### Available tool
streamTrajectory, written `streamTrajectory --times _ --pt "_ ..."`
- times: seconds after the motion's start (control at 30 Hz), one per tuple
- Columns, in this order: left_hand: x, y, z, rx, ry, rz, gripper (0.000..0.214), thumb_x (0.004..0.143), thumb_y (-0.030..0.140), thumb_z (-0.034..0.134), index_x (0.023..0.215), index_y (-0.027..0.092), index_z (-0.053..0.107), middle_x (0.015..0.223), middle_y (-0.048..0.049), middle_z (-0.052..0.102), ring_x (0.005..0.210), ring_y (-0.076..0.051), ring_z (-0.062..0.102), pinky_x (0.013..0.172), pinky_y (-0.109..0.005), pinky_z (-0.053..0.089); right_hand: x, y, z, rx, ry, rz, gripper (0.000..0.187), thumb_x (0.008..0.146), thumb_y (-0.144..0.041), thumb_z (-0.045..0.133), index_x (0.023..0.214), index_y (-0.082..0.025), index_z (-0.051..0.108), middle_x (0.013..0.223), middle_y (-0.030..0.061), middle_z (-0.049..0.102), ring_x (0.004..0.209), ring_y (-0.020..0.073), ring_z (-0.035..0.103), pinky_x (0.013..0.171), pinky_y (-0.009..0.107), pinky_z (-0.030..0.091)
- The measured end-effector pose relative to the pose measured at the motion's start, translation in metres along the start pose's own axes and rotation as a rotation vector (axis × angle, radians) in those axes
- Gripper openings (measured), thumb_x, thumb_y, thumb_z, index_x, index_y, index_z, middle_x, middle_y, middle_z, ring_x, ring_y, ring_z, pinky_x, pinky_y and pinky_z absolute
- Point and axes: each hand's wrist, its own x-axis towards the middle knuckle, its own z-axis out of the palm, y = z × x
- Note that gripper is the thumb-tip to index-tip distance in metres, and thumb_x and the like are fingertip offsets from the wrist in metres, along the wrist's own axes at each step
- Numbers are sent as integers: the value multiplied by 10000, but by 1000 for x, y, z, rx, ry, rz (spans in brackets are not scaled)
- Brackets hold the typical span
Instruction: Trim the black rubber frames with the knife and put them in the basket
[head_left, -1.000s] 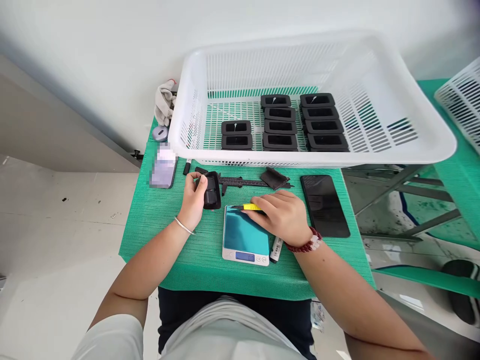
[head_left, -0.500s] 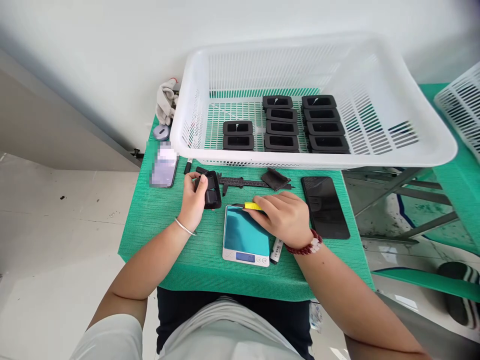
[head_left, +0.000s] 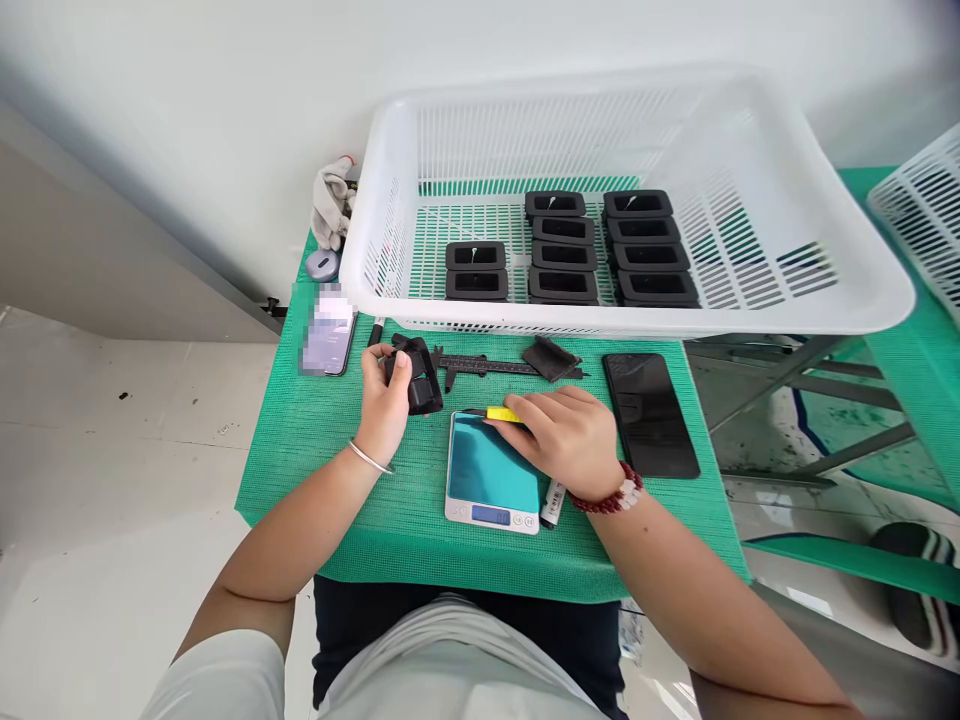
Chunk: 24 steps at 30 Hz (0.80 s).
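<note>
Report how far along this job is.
Done: black frames lie in rows in the basket. In hand: left hand grips another frame, right hand a yellow tool at the scale. Left: that frame is not yet on the scale or in the basket.

the left hand (head_left: 384, 400) grips a black rectangular part (head_left: 420, 375) near the table's (head_left: 330, 470) left edge. the right hand (head_left: 570, 435) pinches a yellow tool (head_left: 502, 413) at the far edge of a small scale (head_left: 491, 480). beyond them, a white basket (head_left: 750, 200) holds rows of black parts (head_left: 570, 255) at the table's far edge.
</note>
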Motion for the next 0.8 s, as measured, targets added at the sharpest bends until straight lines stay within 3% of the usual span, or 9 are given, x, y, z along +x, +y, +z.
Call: streamTrajectory --times 0.17,0.3,0.4,0.53,0.8 --pt "-1 4 0 -28 27 -81 407 777 570 628 928 236 451 874 12 522 645 -83 504 518 -185 428 0 0 -1 -9 22 19 229 878 -378 601 791 -167 624 540 -24 580 512 102 468 566 284 297" --pt "-1 10 2 -209 -15 -158 327 761 445 655 932 228 480 876 10 566 715 -115 577 610 -228 489 0 1 -2 -1 29 29 226 871 -374 611 792 -163 629 553 -17 599 517 106 485 568 280 314" --pt "-2 13 3 -277 -26 -144 347 724 355 713 943 229 474 925 12 602 783 -123 618 697 -253 521 0 2 -2 -8 60 50 229 856 -371 633 797 -150 632 575 -3 622 527 112 499 572 278 323" --pt "-2 15 4 -309 -50 -105 395 729 364 748 955 228 454 982 10 621 860 -126 644 787 -288 541 0 2 -2 2 47 40 227 860 -369 628 799 -151 634 579 -1 628 529 111 506 575 278 320" --pt "-3 14 5 -270 -66 -66 495 668 415 795 960 238 436 965 17 624 829 -110 645 767 -280 552 -1 2 -1 -68 76 106 191 852 -362 631 814 -175 634 611 -5 661 528 110 522 562 283 315"
